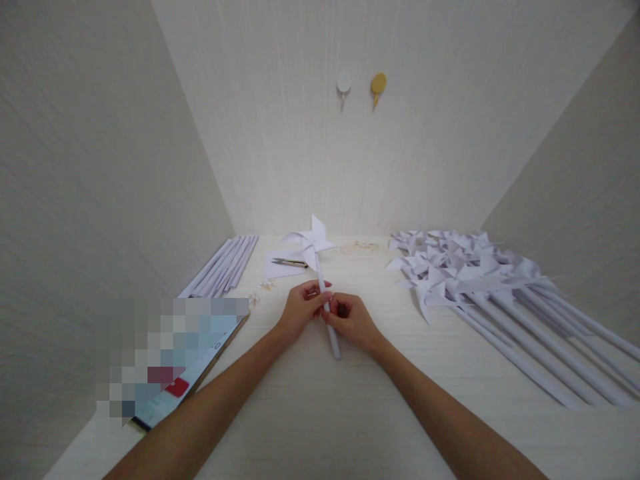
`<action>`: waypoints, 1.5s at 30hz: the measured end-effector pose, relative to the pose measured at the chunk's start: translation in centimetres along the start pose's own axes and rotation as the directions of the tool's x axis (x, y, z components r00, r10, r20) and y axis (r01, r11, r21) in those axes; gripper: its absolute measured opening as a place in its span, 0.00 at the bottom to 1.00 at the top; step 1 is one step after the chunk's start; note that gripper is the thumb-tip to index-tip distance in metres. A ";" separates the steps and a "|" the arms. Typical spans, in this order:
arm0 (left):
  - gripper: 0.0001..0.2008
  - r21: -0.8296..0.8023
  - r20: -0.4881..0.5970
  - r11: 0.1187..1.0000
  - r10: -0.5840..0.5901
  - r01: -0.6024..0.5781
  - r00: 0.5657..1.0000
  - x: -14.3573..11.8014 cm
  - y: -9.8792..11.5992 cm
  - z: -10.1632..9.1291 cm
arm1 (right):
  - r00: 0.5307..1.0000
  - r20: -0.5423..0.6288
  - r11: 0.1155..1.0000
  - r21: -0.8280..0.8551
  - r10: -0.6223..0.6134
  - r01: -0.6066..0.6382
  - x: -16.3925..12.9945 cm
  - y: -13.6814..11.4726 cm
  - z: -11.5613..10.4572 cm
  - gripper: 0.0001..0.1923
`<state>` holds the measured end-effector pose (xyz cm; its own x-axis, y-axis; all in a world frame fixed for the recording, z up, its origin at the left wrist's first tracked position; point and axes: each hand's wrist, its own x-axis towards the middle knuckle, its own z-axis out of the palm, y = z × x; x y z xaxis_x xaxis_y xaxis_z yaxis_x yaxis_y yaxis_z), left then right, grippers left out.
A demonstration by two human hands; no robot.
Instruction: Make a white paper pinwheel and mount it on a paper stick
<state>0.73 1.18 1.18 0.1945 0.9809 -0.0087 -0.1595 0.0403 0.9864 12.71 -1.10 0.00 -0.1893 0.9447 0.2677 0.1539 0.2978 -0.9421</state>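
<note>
Between both hands [327, 312], white pinwheel [311, 244]

This looks like a small craft nook in a home, a pale wood-grain counter [320, 413] boxed in by plain cream walls on three sides, with two stick-on wall hooks [344, 83], one white and one yellow, on the back wall. The handwork setting shows in a large heap of finished white paper pinwheels [450, 267] on rolled paper sticks at the right, a bundle of spare paper sticks [223, 267] at the left, scissors [290, 263] on a paper sheet, and paper scraps [360, 247] near the back. A tablet [170, 373] lies on the counter's left edge.
</note>
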 end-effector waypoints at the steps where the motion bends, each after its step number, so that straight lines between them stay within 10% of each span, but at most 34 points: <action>1: 0.17 0.003 0.000 1.000 0.009 -0.009 1.000 0.0 0.0 0.0 | 1.000 0.002 1.000 0.031 0.006 -0.006 0.0 0.1 0.0 0.12; 37: 0.11 0.009 -0.125 0.996 0.092 -0.092 0.988 -0.2 -0.1 -0.2 | 0.977 -0.199 0.922 -0.388 -0.079 -0.005 -0.4 -0.3 0.1 0.02; 45: 0.08 0.030 -0.108 0.997 0.080 -0.077 0.991 -0.2 0.0 -0.2 | 0.976 -0.173 0.854 -0.519 -0.130 0.022 -2.3 -1.3 -3.5 0.04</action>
<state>0.51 0.98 1.19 0.0756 0.9958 0.0522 -0.1446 -0.0409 0.9887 16.31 -3.18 1.31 -0.0375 0.9071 0.4191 0.6307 0.3468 -0.6942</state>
